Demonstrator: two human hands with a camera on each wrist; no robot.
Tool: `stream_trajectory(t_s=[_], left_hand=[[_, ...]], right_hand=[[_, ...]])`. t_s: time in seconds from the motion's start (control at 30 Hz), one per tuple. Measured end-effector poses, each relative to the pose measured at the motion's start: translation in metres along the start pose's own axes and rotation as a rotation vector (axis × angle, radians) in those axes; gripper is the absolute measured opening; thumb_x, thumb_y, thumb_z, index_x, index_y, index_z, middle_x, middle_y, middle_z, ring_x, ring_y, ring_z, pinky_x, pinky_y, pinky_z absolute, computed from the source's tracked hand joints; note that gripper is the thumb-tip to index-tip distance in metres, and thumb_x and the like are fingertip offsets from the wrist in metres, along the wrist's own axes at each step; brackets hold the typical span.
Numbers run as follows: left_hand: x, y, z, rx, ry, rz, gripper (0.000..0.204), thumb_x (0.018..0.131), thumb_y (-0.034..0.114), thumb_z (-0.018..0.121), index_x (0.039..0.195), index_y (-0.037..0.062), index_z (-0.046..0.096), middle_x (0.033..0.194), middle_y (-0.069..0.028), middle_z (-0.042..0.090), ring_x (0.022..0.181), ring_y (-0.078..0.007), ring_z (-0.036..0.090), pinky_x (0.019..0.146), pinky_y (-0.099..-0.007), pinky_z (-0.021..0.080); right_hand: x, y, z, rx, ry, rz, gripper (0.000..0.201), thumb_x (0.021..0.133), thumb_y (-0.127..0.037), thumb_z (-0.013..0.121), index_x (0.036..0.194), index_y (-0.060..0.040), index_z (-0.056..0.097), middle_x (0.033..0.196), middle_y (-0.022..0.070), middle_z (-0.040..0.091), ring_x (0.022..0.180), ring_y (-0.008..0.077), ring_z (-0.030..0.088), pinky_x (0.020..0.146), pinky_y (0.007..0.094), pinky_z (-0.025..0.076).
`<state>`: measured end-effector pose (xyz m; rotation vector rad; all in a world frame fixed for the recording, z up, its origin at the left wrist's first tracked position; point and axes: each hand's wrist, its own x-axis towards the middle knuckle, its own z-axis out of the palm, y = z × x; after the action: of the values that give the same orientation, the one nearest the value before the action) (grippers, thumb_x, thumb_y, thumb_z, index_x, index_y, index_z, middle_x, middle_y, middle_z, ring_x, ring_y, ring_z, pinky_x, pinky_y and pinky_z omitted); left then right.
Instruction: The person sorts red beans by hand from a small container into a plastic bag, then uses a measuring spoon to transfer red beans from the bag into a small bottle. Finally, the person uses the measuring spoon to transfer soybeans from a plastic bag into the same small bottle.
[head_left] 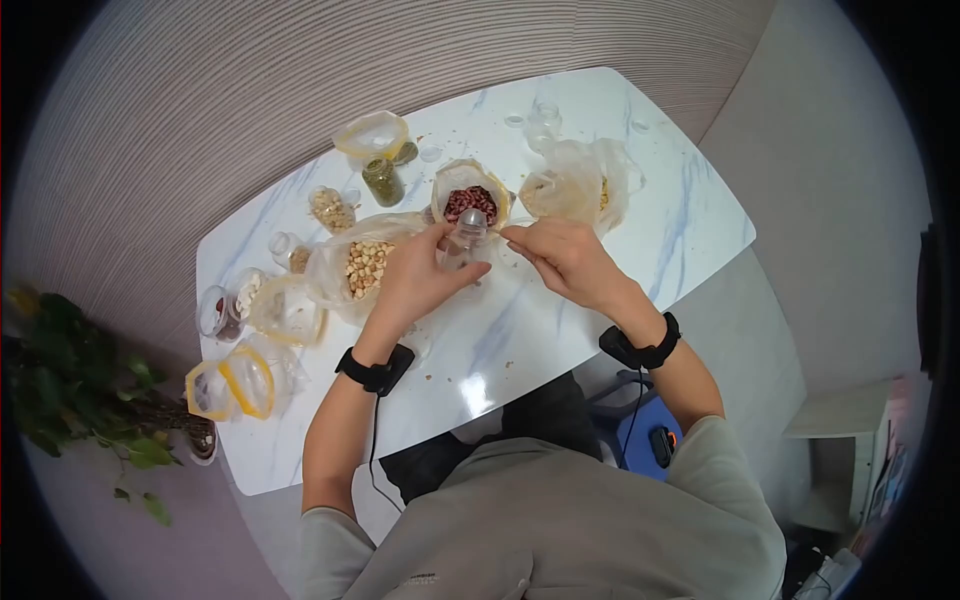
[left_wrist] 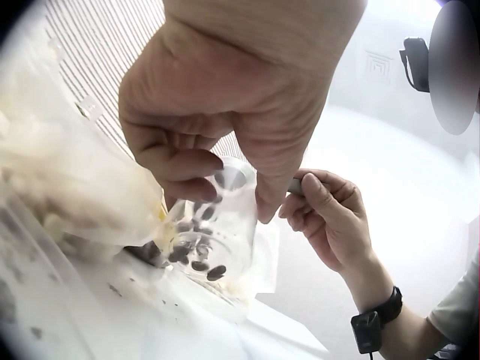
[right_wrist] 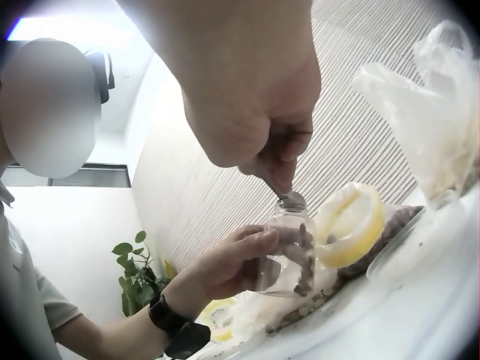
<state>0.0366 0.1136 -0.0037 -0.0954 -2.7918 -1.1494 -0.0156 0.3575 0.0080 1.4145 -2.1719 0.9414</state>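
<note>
Jar (right_wrist: pixel 291 251): likely light, stiff, slick; grip body
Left hand (head_left: pixel 422 272): holds jar
Right hand (head_left: pixel 572 262): pinches maybe a spoon (right_wrist: pixel 273 187), blurred

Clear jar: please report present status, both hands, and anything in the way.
Left hand grips clear jar, some dark beans inside. Right hand pinches thin object at jar's mouth. Open bag of dark red beans close beyond jar.

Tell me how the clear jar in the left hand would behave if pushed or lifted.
The clear jar is probably light for its size, since only some dark beans show inside. Its rounded wall suggests it could roll if laid down. The smooth, shiny surface may prove slippery, though the left hand grips its side.
</note>
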Motion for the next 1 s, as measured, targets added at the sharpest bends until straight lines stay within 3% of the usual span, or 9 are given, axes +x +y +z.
stream_trajectory(t_s=[0.13, 0.23, 0.33, 0.43, 0.53, 0.63, 0.73, 0.83, 1.0], left_hand=[[-0.004, -0.006, 0.002, 0.013, -0.014, 0.032, 0.075, 0.070, 0.041, 0.091, 0.128, -0.0011, 0.069, 0.095, -0.0105, 0.073, 0.070, -0.0183, 0.067, 0.066, -0.0326, 0.053], [-0.013, -0.004, -0.001, -0.085, -0.158, 0.035, 0.072, 0.071, 0.043, 0.089, 0.125, 0.0012, 0.068, 0.111, -0.0174, 0.075, 0.095, -0.0327, 0.073, 0.084, -0.0407, 0.056], [-0.016, -0.009, 0.001, -0.033, -0.274, 0.057, 0.071, 0.071, 0.043, 0.089, 0.127, 0.0042, 0.068, 0.111, -0.0165, 0.075, 0.096, -0.0325, 0.073, 0.086, -0.0403, 0.056], [-0.016, -0.017, 0.006, -0.067, -0.240, 0.147, 0.067, 0.071, 0.037, 0.091, 0.124, 0.0032, 0.067, 0.091, -0.0106, 0.072, 0.067, -0.0190, 0.068, 0.066, -0.0331, 0.055], [-0.016, -0.022, 0.004, -0.057, -0.218, 0.163, 0.069, 0.071, 0.037, 0.091, 0.126, 0.0033, 0.067, 0.091, -0.0108, 0.072, 0.067, -0.0195, 0.068, 0.066, -0.0330, 0.055], [-0.017, -0.026, 0.001, -0.069, -0.209, 0.152, 0.070, 0.072, 0.037, 0.091, 0.128, 0.0031, 0.067, 0.093, -0.0118, 0.073, 0.068, -0.0199, 0.069, 0.067, -0.0332, 0.055], [-0.018, -0.028, 0.001, -0.047, -0.165, 0.166, 0.071, 0.073, 0.038, 0.091, 0.130, 0.0033, 0.066, 0.097, -0.0130, 0.074, 0.071, -0.0201, 0.069, 0.068, -0.0333, 0.055], [-0.017, -0.027, 0.002, -0.051, -0.161, 0.160, 0.071, 0.074, 0.038, 0.090, 0.131, 0.0041, 0.066, 0.100, -0.0134, 0.074, 0.072, -0.0197, 0.070, 0.068, -0.0337, 0.055], [-0.017, -0.022, 0.001, -0.025, -0.137, 0.123, 0.071, 0.075, 0.043, 0.090, 0.131, 0.0049, 0.067, 0.104, -0.0151, 0.075, 0.082, -0.0256, 0.073, 0.076, -0.0367, 0.056]], right_hand=[[-0.002, 0.000, 0.006, 0.171, 0.151, 0.175, 0.024, 0.098, 0.000, 0.062, 0.119, 0.0014, 0.073, 0.087, 0.0113, 0.074, 0.073, 0.0171, 0.068, 0.066, 0.0329, 0.053], [0.012, 0.007, 0.013, 0.277, 0.169, 0.451, 0.021, 0.098, -0.006, 0.061, 0.114, 0.0016, 0.072, 0.086, 0.0181, 0.073, 0.076, 0.0334, 0.071, 0.070, 0.0399, 0.054], [0.021, 0.020, 0.027, 0.151, 0.067, 0.485, 0.024, 0.102, -0.012, 0.058, 0.114, 0.0020, 0.072, 0.087, 0.0213, 0.072, 0.080, 0.0371, 0.071, 0.072, 0.0425, 0.054], [0.025, 0.040, 0.049, 0.014, 0.062, 0.380, 0.025, 0.103, -0.013, 0.059, 0.118, 0.0029, 0.071, 0.083, 0.0169, 0.074, 0.074, 0.0294, 0.072, 0.071, 0.0377, 0.054], [0.029, 0.051, 0.063, -0.012, 0.046, 0.391, 0.026, 0.103, -0.013, 0.058, 0.118, 0.0031, 0.071, 0.085, 0.0193, 0.073, 0.077, 0.0350, 0.071, 0.072, 0.0413, 0.054], [0.025, 0.062, 0.075, 0.083, 0.027, 0.474, 0.027, 0.105, -0.014, 0.055, 0.116, 0.0033, 0.072, 0.082, 0.0156, 0.075, 0.070, 0.0271, 0.070, 0.067, 0.0365, 0.053], [0.024, 0.069, 0.075, 0.563, -0.049, 0.764, 0.027, 0.106, -0.015, 0.054, 0.115, 0.0021, 0.073, 0.081, 0.0113, 0.076, 0.065, 0.0159, 0.065, 0.062, 0.0289, 0.050], [0.021, 0.066, 0.067, 0.988, 0.098, 1.020, 0.028, 0.105, -0.017, 0.057, 0.111, 0.0050, 0.072, 0.082, 0.0092, 0.076, 0.065, 0.0073, 0.061, 0.059, 0.0222, 0.048], [0.014, 0.063, 0.053, 1.176, 0.228, 1.087, 0.025, 0.105, -0.014, 0.057, 0.115, 0.0050, 0.069, 0.085, 0.0124, 0.076, 0.065, 0.0077, 0.062, 0.058, 0.0195, 0.049]])
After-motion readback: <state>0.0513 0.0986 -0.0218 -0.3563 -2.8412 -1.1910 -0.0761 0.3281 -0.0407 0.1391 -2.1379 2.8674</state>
